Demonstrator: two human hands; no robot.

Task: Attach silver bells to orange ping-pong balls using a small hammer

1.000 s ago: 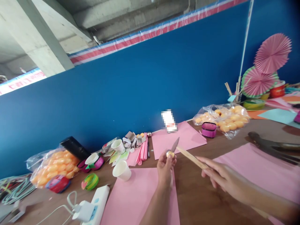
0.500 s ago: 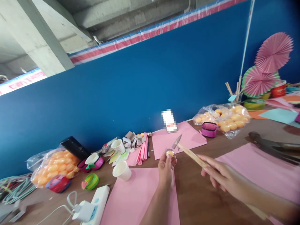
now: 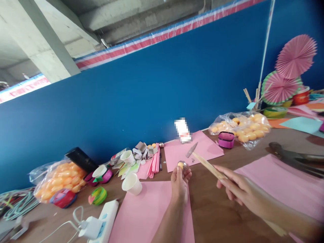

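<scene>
My left hand [image 3: 179, 184] is closed around a small ball [image 3: 181, 165], holding it over the edge of a pink paper sheet [image 3: 144, 212]. Part of the ball is yellow-orange and the rest is shiny silver; the fine detail is too small to make out. Wrapped round the wooden handle of a small hammer [image 3: 206, 165], my right hand [image 3: 234, 187] keeps it slanted up to the left. The grey hammer head is just above and to the right of the ball, apart from it. Small dark bits lie on the farther pink paper [image 3: 177, 153].
Bags of orange balls stand left [image 3: 62, 177] and right [image 3: 249, 128]. A white paper cup [image 3: 132, 184], a power strip [image 3: 107, 216], tape rolls [image 3: 97, 196] and a pink paper strip bundle [image 3: 154, 163] lie left. Black-handled pliers-like tool [image 3: 291, 157] lies right. A blue wall [image 3: 152, 94] rises behind.
The ball has turned in my left fingers, so its yellow patch now faces left and more silver shows on the right. The hammer head has shifted slightly up and right.
</scene>
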